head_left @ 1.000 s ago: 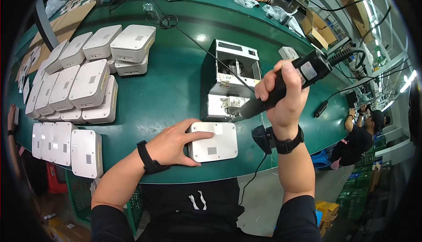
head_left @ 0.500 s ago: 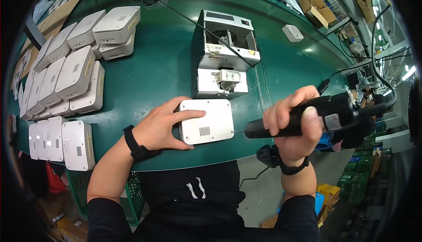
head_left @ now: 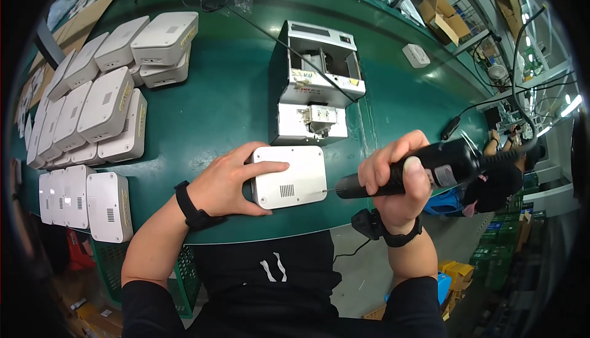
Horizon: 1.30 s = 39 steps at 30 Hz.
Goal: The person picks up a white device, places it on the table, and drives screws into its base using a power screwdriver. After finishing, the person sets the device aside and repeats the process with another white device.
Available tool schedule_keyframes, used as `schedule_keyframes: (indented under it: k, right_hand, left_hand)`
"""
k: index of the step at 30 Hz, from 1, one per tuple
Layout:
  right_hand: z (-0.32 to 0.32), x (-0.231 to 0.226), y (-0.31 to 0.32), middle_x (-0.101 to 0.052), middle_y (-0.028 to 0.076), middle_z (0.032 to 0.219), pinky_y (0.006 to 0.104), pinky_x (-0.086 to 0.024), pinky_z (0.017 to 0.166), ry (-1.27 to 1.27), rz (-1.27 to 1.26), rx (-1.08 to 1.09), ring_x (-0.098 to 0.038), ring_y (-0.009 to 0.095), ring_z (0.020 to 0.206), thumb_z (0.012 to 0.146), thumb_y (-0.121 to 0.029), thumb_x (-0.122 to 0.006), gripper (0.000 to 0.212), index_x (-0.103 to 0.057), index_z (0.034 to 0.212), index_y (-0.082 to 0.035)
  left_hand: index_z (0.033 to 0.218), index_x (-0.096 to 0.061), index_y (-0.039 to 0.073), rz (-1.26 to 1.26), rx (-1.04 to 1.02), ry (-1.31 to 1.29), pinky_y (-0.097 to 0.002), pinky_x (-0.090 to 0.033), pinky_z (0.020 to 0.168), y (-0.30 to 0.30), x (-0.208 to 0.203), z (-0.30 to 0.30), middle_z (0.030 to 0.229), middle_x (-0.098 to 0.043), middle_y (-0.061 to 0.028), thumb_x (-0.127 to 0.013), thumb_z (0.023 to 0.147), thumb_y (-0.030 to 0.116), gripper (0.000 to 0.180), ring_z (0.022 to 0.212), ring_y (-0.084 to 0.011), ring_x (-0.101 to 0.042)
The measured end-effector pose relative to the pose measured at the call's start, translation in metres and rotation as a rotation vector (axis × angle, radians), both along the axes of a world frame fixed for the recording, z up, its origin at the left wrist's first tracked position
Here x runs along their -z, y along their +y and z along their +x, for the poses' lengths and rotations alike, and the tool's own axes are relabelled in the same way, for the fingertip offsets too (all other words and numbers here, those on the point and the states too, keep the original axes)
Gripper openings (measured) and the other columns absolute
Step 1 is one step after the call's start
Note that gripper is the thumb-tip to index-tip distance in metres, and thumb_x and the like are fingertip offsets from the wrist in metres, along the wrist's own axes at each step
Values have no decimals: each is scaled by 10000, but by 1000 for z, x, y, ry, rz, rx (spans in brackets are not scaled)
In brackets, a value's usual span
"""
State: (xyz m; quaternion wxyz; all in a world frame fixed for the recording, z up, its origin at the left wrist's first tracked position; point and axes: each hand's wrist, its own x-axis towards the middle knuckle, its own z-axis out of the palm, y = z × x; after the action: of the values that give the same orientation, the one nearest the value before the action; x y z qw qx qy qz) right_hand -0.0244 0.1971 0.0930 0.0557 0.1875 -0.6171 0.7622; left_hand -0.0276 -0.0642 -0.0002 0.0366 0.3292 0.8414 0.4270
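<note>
A white plastic device case [head_left: 289,181] with a small slotted vent and holes at its corners lies flat on the bench before me. My left hand [head_left: 224,178] grips its left end, with the index finger stretched over the top and the thumb along the near edge. In my right hand [head_left: 396,172] is a black corded electric screwdriver [head_left: 445,163], held nearly level. Its thin bit points left and meets the lower right corner of the case. Whether a screw sits under the tip is too small to tell.
Just beyond the case stands a metal screw feeder [head_left: 319,80], crossed by a black cable. Stacked white cases [head_left: 107,107] fill the bench's left side. A small white box [head_left: 416,56] lies at the far right. A green crate [head_left: 114,264] is below the bench edge.
My right hand and the screwdriver have shifted slightly left, with the bit staying at the same corner. My left hand keeps its grip on the case. The whole view has tilted a little.
</note>
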Motion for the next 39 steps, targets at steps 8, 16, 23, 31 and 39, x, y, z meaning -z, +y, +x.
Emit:
schedule_keyframes:
  k: [8,16,23,31,39]
  right_hand:
    - [-46,-37,-23,-483,58,623,335,-431,518,132,-82,84,-454,157,466,963,-315,-481,253,-465,990,-64]
    - [-67,-32,-36,-466,47,620,328,-420,522,76,48,146,-443,155,465,975,-325,-459,261,-483,982,-65]
    - [1,-30,-31,-478,39,620,325,-429,519,-45,-82,-59,-453,147,461,945,-401,-504,336,-454,990,-73]
    - [29,-29,-33,-538,82,706,343,-461,582,-104,-36,-140,-509,167,578,872,-397,-688,460,-401,1012,-65]
    - [28,-13,-38,-514,40,640,338,-449,539,-73,44,-92,-500,164,496,840,-453,-670,445,-415,944,-104]
  left_hand:
    - [1310,-584,261,-11,1,-4,-419,-510,953,-1,0,5,1294,-505,-121,-878,618,270,752,1148,-332,-571]
    - [1311,-594,251,8,-2,10,-416,-514,947,-2,2,5,1305,-510,-129,-891,611,282,761,1131,-344,-580]
    - [1302,-603,245,43,-2,-9,-408,-517,944,-4,3,1,1307,-510,-134,-893,603,266,757,1126,-345,-586]
    - [1293,-615,239,1,-28,0,-402,-520,939,1,2,5,1302,-521,-134,-900,585,251,763,1115,-339,-593]
    - [1280,-633,241,37,-49,1,-395,-526,929,1,8,4,1280,-545,-136,-907,566,248,765,1090,-335,-610]
